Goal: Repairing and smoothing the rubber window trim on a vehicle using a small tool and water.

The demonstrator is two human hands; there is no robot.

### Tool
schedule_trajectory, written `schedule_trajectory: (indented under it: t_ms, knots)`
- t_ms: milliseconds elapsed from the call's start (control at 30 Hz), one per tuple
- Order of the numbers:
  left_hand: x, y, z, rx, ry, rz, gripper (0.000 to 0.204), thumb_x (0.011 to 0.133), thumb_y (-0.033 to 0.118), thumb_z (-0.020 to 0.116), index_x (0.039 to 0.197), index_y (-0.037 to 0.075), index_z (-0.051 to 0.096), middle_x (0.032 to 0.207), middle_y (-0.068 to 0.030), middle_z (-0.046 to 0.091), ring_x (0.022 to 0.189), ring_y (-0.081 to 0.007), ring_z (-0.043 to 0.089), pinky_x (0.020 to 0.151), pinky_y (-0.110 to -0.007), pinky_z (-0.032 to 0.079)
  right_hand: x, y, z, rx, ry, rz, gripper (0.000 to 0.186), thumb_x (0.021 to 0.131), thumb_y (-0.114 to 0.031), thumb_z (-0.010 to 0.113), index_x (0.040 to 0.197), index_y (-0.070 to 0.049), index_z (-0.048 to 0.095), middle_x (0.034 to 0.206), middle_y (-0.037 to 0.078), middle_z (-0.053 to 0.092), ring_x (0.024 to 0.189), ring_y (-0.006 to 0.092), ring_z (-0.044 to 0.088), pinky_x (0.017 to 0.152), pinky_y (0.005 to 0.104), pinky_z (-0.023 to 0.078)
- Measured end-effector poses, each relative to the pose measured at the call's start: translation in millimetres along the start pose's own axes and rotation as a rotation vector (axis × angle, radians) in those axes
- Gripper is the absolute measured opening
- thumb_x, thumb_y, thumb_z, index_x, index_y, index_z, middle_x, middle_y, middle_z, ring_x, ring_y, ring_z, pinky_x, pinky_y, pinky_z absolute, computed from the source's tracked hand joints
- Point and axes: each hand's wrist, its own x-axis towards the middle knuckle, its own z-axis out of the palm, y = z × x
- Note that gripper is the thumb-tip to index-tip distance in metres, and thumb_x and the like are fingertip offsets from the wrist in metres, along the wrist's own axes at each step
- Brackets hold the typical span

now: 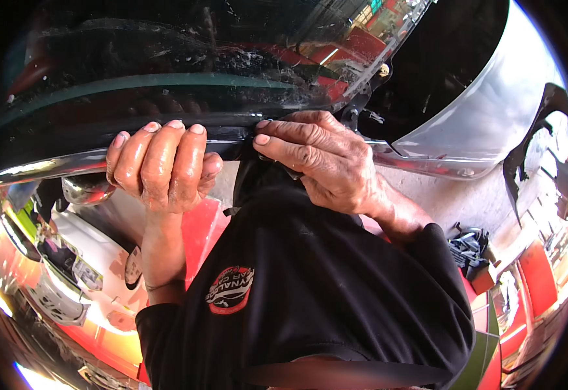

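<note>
A dark, glossy, scratched panel (154,49) fills the upper left, with a shiny trim strip (50,166) along its lower edge. My left hand (160,169) curls its fingers over that edge, closed on it, fingertips up. Just to the right, my right hand (323,159) lies at the same edge with fingers pressed together and fingertips on the strip; something dark partly shows beneath them, too hidden to make out. A metal bracket (355,107) with a small bolt sits at the panel's right end, beside a silver body part (456,130) around a black opening.
My black shirt fills the lower middle. A red surface (200,231) lies below the panel. A pile of metal tools (467,253) sits at the right, near red items (536,279). At the left are a white car part (92,250) and other clutter, distorted at the rim.
</note>
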Motion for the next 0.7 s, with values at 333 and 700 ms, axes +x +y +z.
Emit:
schedule_trajectory:
  t_ms: [333,700]
  knots:
    - [-2.0,-1.2,-0.5,-0.024,0.017,-0.015,0.028,0.106,0.038,0.052,0.101,0.020,0.073,0.104,0.0014,0.067,0.101,-0.0194,0.061,0.103,-0.044,0.045,12.4,-3.8,3.7,0.014,-0.059,-0.075,0.046,0.080,-0.002,0.076,0.126,-0.002,0.071,0.122,0.016,0.072,0.103,0.0299,0.069,0.087,0.0378,0.058]
    - [15.2,-98.4,-67.4,0.162,0.184,-0.024,0.028,0.111,0.021,0.047,0.111,0.005,0.070,0.107,-0.0104,0.073,0.099,-0.0252,0.066,0.091,-0.044,0.053,17.9,-15.2,12.9,-0.134,-0.048,-0.158,0.059,0.073,-0.002,0.076,0.130,0.003,0.065,0.119,0.018,0.069,0.098,0.0297,0.065,0.084,0.0376,0.055]
